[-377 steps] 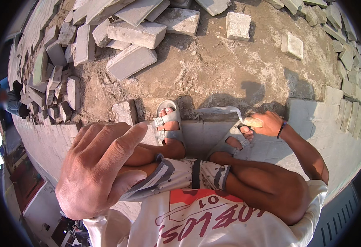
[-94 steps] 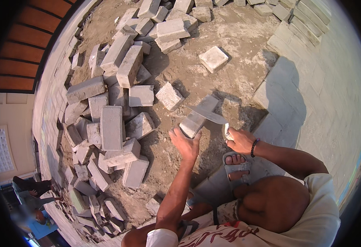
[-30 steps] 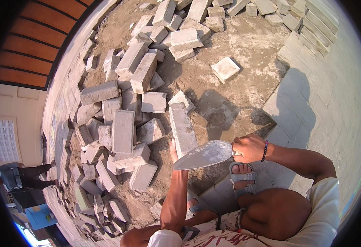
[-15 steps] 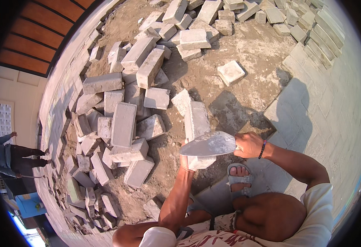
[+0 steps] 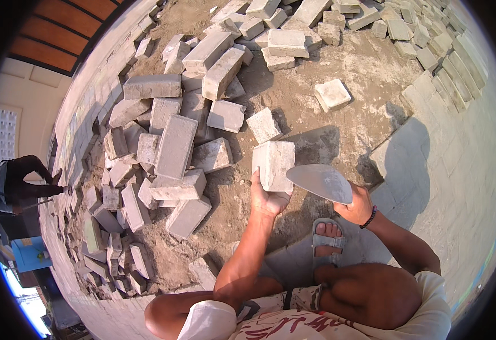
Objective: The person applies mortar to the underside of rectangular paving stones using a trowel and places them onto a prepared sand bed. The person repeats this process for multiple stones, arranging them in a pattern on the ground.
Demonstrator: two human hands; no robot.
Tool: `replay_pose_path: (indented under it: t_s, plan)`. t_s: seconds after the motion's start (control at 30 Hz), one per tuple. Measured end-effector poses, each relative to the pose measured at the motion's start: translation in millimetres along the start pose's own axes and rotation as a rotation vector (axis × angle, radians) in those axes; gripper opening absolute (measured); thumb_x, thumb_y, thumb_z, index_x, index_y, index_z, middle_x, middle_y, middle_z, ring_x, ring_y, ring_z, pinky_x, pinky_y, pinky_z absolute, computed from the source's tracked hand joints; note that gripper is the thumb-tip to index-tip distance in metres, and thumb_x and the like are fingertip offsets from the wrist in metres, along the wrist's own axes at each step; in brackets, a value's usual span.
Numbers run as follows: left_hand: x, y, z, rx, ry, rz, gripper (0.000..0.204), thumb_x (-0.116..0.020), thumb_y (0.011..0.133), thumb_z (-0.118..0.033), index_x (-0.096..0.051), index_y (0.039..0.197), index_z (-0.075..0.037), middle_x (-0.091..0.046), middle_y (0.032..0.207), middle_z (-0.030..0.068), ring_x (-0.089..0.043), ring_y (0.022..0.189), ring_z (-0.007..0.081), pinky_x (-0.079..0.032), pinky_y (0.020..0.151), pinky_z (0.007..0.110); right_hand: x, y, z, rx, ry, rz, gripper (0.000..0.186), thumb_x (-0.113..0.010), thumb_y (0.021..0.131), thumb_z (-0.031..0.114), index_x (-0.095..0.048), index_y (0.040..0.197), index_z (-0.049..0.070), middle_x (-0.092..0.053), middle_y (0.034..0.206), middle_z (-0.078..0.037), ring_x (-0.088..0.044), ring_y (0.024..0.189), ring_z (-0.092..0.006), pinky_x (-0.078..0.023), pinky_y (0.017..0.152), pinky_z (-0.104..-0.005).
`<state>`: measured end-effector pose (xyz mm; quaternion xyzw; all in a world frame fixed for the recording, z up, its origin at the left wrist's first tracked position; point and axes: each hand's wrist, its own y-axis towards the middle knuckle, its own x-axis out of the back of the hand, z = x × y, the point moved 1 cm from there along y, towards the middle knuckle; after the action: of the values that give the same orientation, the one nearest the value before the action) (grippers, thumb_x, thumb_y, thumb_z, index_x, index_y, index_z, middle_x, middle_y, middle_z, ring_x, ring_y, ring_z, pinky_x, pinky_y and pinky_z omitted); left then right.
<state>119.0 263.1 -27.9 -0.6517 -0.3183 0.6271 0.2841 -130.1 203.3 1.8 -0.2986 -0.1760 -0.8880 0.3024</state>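
Note:
A pale concrete paving brick [image 5: 275, 164] is held up in my left hand [image 5: 266, 195], the thumb along its left side and the palm beneath. Closed around its handle, my right hand [image 5: 356, 206] holds a pointing trowel [image 5: 321, 182]. The trowel's grey blade points left, its tip close to the brick's right face; I cannot tell whether they touch. Just beyond the held brick lies another paver [image 5: 264, 125] on the soil.
Loose pavers [image 5: 176, 146] lie heaped to the left, with more piled at the far side. A lone block [image 5: 333, 95] sits on bare soil [image 5: 372, 73]. Laid paving [image 5: 457, 170] borders the right. A person [image 5: 18, 181] stands at the far left.
The trowel blade has moved off the brick's top toward the right and tilted downward. The brick has turned in my left hand, showing a broader face.

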Motion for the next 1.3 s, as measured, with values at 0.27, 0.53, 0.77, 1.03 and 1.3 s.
replay_pose_path:
  t_s: [0.27, 0.53, 0.77, 1.03, 1.3]
  plan:
    - [0.8, -1.9, 0.4, 0.094, 0.092, 0.096, 0.053, -0.043, 0.097, -0.049, -0.051, 0.134, -0.012, -0.057, 0.133, 0.0113, -0.056, 0.118, 0.0318, -0.042, 0.103, 0.051, 0.5, 26.0, -23.8, 0.140, -0.480, 0.198, 0.026, -0.069, 0.076, 0.024, -0.064, 0.091, 0.003, -0.060, 0.084, -0.015, -0.066, 0.072, -0.0345, -0.056, 0.063, -0.0442]
    - [-25.8, -22.6, 12.3, 0.009, 0.122, -0.134, 0.049, -0.043, 0.097, -0.049, -0.052, 0.133, -0.017, -0.059, 0.129, 0.0061, -0.057, 0.115, 0.0269, -0.045, 0.096, 0.045, 20.7, 50.0, -0.4, -0.017, -0.187, 0.112, 0.024, -0.066, 0.077, 0.019, -0.060, 0.092, 0.001, -0.065, 0.085, -0.021, -0.065, 0.076, -0.0408, -0.053, 0.069, -0.0487]
    - [-29.3, -23.4, 17.8, 0.069, 0.134, -0.111, 0.051, -0.041, 0.098, -0.050, -0.052, 0.134, -0.015, -0.059, 0.128, 0.0092, -0.056, 0.117, 0.0281, -0.046, 0.099, 0.045, 17.0, 49.2, -30.8, -0.102, -0.356, 0.180, 0.028, -0.069, 0.076, 0.022, -0.062, 0.094, 0.001, -0.064, 0.084, -0.017, -0.065, 0.074, -0.0398, -0.053, 0.068, -0.0488]
    - [-23.5, -23.3, 8.7, 0.077, 0.128, -0.111, 0.055, -0.043, 0.098, -0.050, -0.047, 0.138, -0.013, -0.056, 0.133, 0.0125, -0.056, 0.120, 0.0333, -0.042, 0.104, 0.051, 9.3, 6.4, -4.6, 0.170, -0.195, 0.228, 0.027, -0.068, 0.074, 0.021, -0.062, 0.093, 0.002, -0.063, 0.079, -0.015, -0.065, 0.071, -0.0364, -0.054, 0.065, -0.0456]
    - [-21.1, -20.4, 14.4, -0.022, 0.052, -0.154, 0.055, -0.046, 0.097, -0.050, -0.049, 0.137, -0.011, -0.056, 0.132, 0.0154, -0.055, 0.118, 0.0344, -0.043, 0.102, 0.050, 22.7, 41.4, -39.3, -0.094, -0.354, 0.137, 0.030, -0.069, 0.077, 0.020, -0.062, 0.099, 0.002, -0.063, 0.085, -0.017, -0.065, 0.078, -0.0395, -0.053, 0.067, -0.0488]
